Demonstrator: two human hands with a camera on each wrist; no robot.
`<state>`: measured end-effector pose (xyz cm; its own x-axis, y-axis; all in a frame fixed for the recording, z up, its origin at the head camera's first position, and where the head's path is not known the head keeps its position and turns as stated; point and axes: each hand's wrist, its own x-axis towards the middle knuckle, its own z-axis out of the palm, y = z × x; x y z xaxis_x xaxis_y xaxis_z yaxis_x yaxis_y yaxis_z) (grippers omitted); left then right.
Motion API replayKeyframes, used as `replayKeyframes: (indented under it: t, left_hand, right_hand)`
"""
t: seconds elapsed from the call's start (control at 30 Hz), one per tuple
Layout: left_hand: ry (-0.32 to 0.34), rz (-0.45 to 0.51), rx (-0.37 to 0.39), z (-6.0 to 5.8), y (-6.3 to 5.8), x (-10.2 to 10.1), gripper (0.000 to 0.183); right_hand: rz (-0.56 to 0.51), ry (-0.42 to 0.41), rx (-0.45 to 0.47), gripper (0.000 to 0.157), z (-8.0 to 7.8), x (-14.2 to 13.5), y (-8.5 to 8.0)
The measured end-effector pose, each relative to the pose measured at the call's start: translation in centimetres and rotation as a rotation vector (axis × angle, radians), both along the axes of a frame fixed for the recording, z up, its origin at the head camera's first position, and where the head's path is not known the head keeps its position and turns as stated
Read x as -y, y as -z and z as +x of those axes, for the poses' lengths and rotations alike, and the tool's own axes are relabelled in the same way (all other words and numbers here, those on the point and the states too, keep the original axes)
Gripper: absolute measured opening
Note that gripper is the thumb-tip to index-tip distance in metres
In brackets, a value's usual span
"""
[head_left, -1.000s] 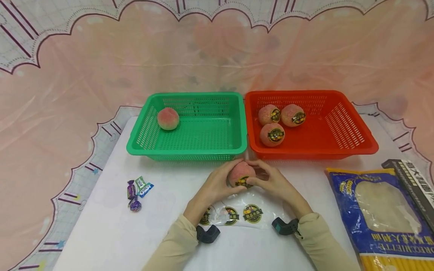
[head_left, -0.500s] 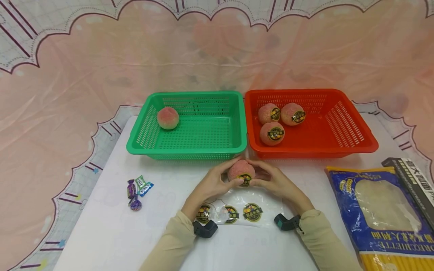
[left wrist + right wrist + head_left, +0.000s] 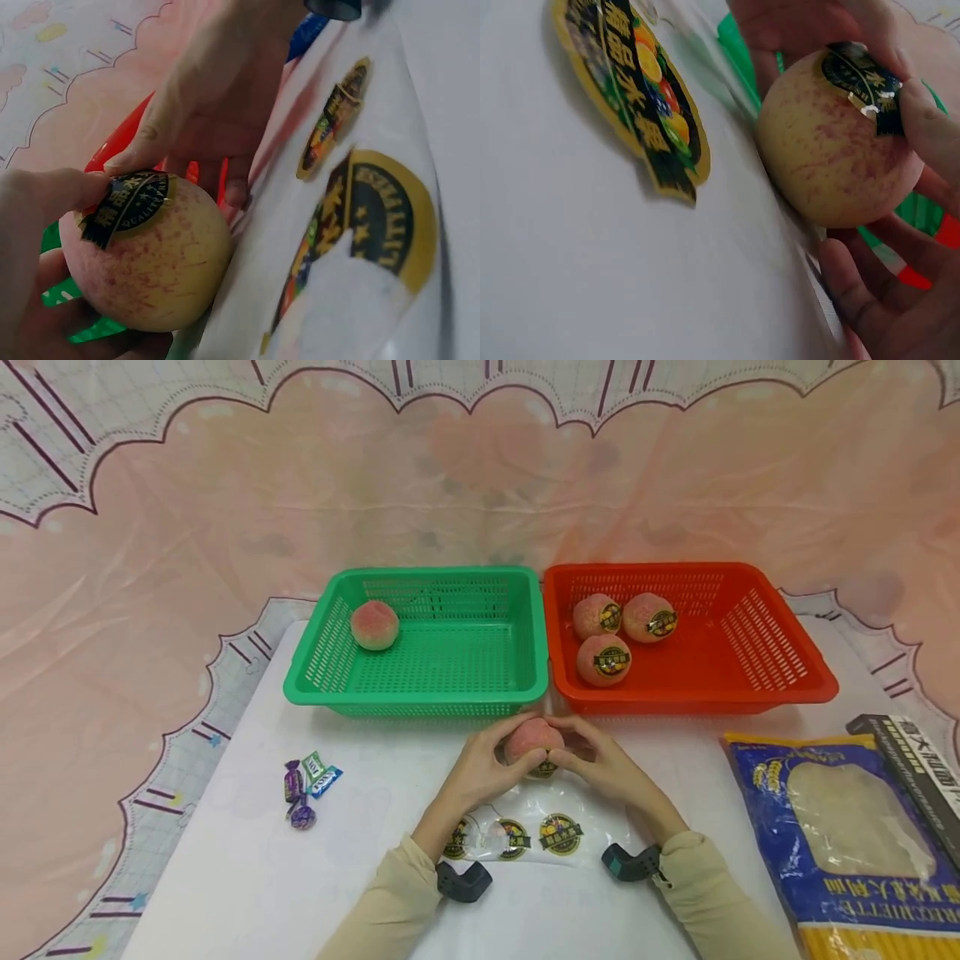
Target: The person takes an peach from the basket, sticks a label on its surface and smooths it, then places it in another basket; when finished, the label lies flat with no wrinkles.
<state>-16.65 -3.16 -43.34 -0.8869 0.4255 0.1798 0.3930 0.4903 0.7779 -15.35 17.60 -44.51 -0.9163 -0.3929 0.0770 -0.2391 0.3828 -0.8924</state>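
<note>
Between both hands, just in front of the baskets, is a pink-and-yellow peach (image 3: 532,735). My left hand (image 3: 478,770) holds it from the left, fingers curled behind it. From the right, my right hand (image 3: 613,768) holds the same peach. Both thumbs press on a black-and-gold fruit sticker (image 3: 136,204), which bears Chinese characters and is partly covered by them. In the right wrist view the sticker's edge looks slightly creased. Below the hands lies a clear sheet (image 3: 600,814) with several more round stickers on it.
One unlabelled peach (image 3: 375,625) sits in the green basket (image 3: 420,697). The red basket (image 3: 697,695) holds three stickered peaches (image 3: 604,660). Wrapped candies (image 3: 303,814) lie at left. At right are a blue pasta bag (image 3: 847,843) and a dark box (image 3: 911,768).
The peach stays in both hands at nearly the same spot. Both thumbs have moved in over the sticker, so less of it shows than half a second ago.
</note>
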Motion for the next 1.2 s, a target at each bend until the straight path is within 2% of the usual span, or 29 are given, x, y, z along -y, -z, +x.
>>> replayKeyframes:
  t: [0.13,0.23,0.43,0.57,0.7,0.8,1.0,1.2]
  left_hand:
    - [-0.014,-0.067,-0.029,0.1,0.0,0.0,0.059]
    - [0.011,-0.104,-0.019,0.0,0.0,0.2,0.064]
    - [0.052,-0.06,0.006,-0.2,0.3,0.4,0.06]
    - [0.042,-0.07,0.0,-0.1,0.3,0.3,0.063]
    - [0.015,-0.101,0.003,0.1,0.1,0.2,0.065]
    - [-0.006,-0.103,0.007,0.2,0.1,0.2,0.065]
    - [-0.074,-0.09,0.0,0.4,0.1,-0.1,0.065]
    - [-0.107,-0.078,0.014,0.5,-0.1,-0.3,0.062]
  right_hand:
    - [0.027,-0.021,-0.01,0.058,0.3,-0.2,0.1]
    - [0.053,-0.056,-0.033,0.065,0.6,-0.5,-0.1]
    - [-0.01,-0.078,-0.01,0.064,1.2,-0.3,-1.3]
    - [-0.005,-0.063,0.023,0.069,1.4,0.1,-1.9]
    - [0.017,-0.034,-0.065,0.072,1.5,0.8,-1.9]
    - [0.045,0.001,-0.139,0.068,1.3,0.9,-1.2]
    - [0.115,0.041,-0.141,0.075,0.7,0.9,0.2]
    - [0.172,0.1,-0.229,0.072,0.5,1.5,0.3]
